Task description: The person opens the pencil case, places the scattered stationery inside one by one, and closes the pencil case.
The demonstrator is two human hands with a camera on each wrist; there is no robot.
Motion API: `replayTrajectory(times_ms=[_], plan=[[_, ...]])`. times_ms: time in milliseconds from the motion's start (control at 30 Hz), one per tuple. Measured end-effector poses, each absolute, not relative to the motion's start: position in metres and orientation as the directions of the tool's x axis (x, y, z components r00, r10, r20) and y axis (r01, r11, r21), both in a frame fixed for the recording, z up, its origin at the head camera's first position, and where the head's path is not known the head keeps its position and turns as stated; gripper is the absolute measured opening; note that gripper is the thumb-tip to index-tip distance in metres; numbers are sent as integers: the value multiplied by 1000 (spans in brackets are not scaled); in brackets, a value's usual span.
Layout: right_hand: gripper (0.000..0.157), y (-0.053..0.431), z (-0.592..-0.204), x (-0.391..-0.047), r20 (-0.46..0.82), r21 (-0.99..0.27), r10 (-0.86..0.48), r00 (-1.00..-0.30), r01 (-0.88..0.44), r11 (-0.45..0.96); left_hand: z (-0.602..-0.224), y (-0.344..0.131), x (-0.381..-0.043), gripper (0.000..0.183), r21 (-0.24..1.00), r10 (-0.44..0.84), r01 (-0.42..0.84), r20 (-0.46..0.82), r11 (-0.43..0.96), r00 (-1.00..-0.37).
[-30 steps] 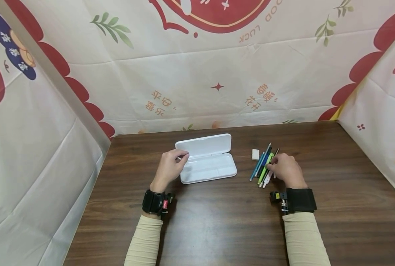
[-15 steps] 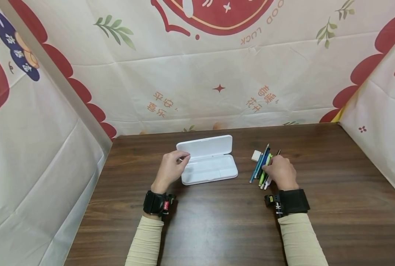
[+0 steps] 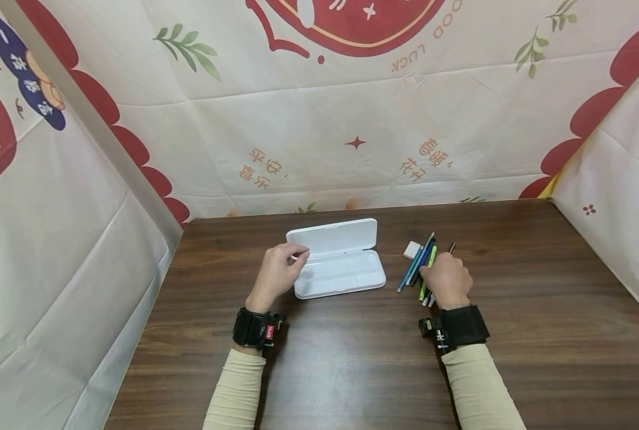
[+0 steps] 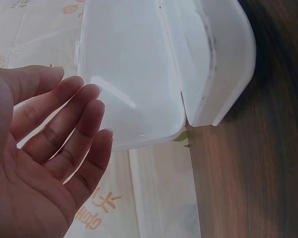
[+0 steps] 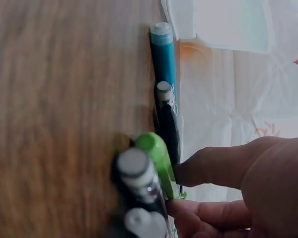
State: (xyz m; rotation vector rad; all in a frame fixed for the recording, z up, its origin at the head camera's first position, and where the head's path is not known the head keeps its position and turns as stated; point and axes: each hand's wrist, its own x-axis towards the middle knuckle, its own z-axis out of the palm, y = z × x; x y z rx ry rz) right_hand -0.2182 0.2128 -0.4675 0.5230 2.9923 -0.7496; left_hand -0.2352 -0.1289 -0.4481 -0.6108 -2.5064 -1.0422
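Note:
A white pencil case [image 3: 346,280] lies on the table with its lid up. At its left end hovers my left hand [image 3: 276,272], fingers loosely bent and holding nothing; the left wrist view shows its bare palm beside the case lid [image 4: 134,64]. To the right lies a bundle of pens: teal pens [image 3: 409,270], dark ones and a green pen [image 3: 432,257]. My right hand [image 3: 448,279] is down on the bundle. In the right wrist view its thumb [image 5: 213,166] and index finger pinch around the green pen [image 5: 161,158], against a black pen [image 5: 169,131]. The hand hides part of the bundle.
A white eraser [image 3: 412,249] touches the left side of the pens, near their tips. The brown wooden table [image 3: 341,370] is bounded at the back and sides by patterned white cloth [image 3: 319,137].
My right hand has slid left over the pens, its thumb farther across. The teal pens have shifted slightly left, and the eraser has turned. My left hand stays by the case.

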Motion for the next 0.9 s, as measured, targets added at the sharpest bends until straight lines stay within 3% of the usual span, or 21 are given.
replayTrajectory(times_ms=[367, 633, 900], plan=[[37, 217, -465, -219, -210, -458, 317, -925, 380, 803, -450, -128, -236, 19, 592, 255, 489, 436, 641, -863], [41, 222, -460, -217, -210, -493, 308, -928, 372, 786, -452, -127, -236, 19, 591, 266, 500, 440, 633, -858], [38, 229, -456, -215, -143, -574, 235, -961, 274, 771, -452, -125, -235, 18, 591, 271, 503, 439, 631, -856]])
